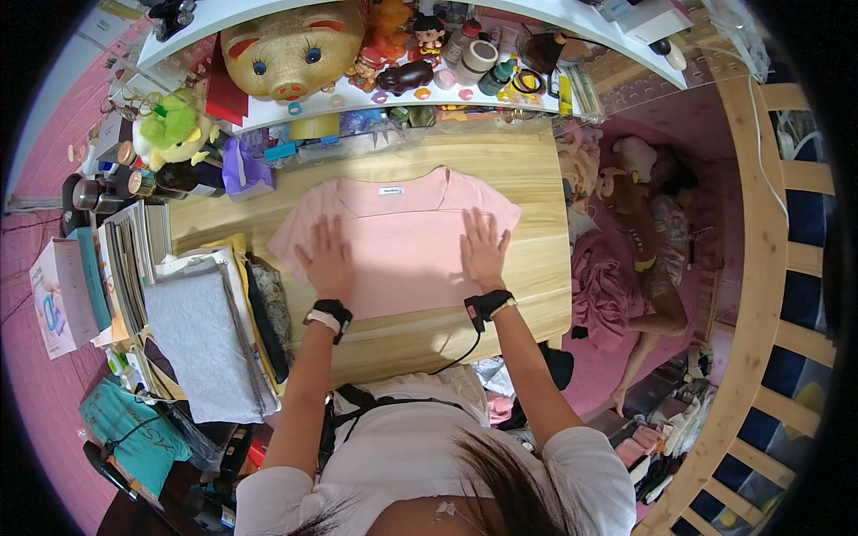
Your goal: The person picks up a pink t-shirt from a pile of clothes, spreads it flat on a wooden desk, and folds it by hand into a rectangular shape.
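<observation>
A pink short-sleeved top (402,248) lies spread on the wooden tabletop (536,268), its wide neckline and label towards the shelf. My left hand (326,258) rests palm down on the top's left part, fingers apart. On the right part, beside the sleeve, my right hand (484,251) lies flat in the same way, fingers spread. Neither hand grips the fabric. Each wrist wears a black strap, and a cable runs from the right one. The garment's lower edge lies straight across the table between my wrists.
Folded clothes (201,328) are stacked at the table's left, by upright books (127,261). A white shelf (496,99) with a golden pig figure (295,53) and bottles spans the back. A plush toy (171,130) stands back left. Another person (653,295) lies at the right, beyond the table.
</observation>
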The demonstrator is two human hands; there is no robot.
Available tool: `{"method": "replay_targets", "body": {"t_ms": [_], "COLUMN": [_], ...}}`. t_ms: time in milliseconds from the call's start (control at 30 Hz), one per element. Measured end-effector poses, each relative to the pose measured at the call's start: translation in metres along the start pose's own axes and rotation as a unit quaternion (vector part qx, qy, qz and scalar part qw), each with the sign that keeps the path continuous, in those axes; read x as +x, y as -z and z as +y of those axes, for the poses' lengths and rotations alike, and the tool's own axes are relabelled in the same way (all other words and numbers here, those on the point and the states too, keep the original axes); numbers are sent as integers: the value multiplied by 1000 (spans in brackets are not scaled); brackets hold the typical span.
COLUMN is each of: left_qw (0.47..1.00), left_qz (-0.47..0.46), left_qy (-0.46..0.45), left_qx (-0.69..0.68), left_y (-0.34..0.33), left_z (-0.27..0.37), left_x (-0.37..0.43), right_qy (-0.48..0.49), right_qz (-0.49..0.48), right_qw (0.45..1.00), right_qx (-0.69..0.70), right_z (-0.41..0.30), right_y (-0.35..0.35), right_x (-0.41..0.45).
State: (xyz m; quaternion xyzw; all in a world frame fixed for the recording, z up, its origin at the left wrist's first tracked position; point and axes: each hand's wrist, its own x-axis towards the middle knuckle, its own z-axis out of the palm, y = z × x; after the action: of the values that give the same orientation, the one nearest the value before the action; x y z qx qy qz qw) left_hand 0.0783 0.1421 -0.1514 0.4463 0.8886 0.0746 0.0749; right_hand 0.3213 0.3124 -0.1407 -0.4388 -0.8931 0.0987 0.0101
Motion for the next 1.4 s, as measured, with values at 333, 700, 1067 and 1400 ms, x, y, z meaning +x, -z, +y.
{"method": "replay_targets", "body": {"t_ms": [333,700,1067,1400], "left_qw": [985,996,983,981], "left_qz": [-10,-67,36,72], "left_qy": [-72,-35,116,104], "left_qx": [-154,-38,-138,-145], "left_y": [25,12,35,38], "left_z": [56,1,-11,-46], "left_x": [-46,-108,-46,35], "right_qy": [95,-16,-148,-155], "right_qz": [-5,-105,60,120], "right_qw": [995,990,980,936], "right_qx": [-38,-89,120,292], "right_z": [-89,5,12,73], "right_y": [14,5,3,33], "right_x": [-51,-96,-50,39]}}
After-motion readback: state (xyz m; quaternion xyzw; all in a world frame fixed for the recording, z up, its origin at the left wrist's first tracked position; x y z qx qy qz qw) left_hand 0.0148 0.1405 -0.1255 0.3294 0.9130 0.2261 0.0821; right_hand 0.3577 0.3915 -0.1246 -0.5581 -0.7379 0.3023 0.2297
